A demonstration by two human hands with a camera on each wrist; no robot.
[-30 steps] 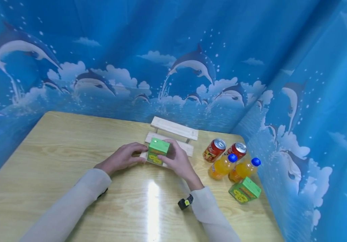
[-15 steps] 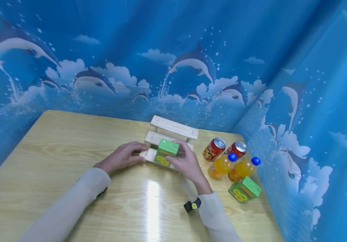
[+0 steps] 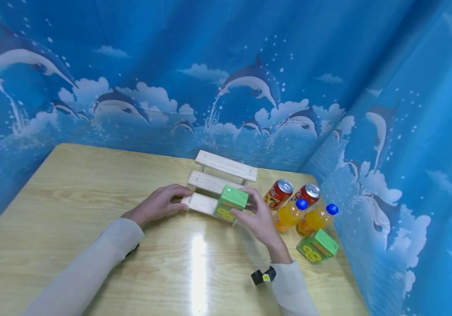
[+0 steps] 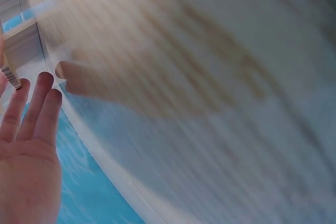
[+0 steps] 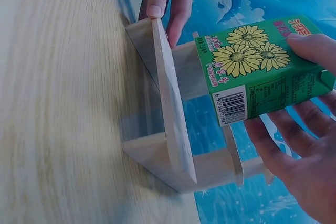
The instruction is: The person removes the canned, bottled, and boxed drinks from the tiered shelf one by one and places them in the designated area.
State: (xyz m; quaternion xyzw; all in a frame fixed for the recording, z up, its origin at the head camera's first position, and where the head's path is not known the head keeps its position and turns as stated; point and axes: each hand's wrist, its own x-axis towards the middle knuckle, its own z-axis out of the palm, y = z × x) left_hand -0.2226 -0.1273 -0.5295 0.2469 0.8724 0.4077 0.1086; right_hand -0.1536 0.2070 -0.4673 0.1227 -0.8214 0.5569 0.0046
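Note:
My right hand [image 3: 259,219] holds a green juice carton [image 3: 230,202] with yellow flowers on its side, thumb on the front and fingers behind. The carton is over the right part of the lowest step of a three-step wooden rack [image 3: 200,202]. In the right wrist view, a gap shows between the carton [image 5: 252,72] and the front board [image 5: 176,108]. My left hand [image 3: 160,204] pinches the left end of the lowest step between thumb and fingers. The left wrist view shows its fingers [image 4: 39,111] against the board's end.
Right of the rack stand two red drink cans [image 3: 279,194] [image 3: 307,194], two orange drink bottles [image 3: 290,216] [image 3: 315,219] with blue caps and another green carton [image 3: 317,246]. A blue dolphin curtain [image 3: 162,87] hangs behind the wooden table [image 3: 103,188].
My right hand has carried the carton rightward along the lowest step, from near the left hand to the right part. The left hand has stayed at the rack's left end.

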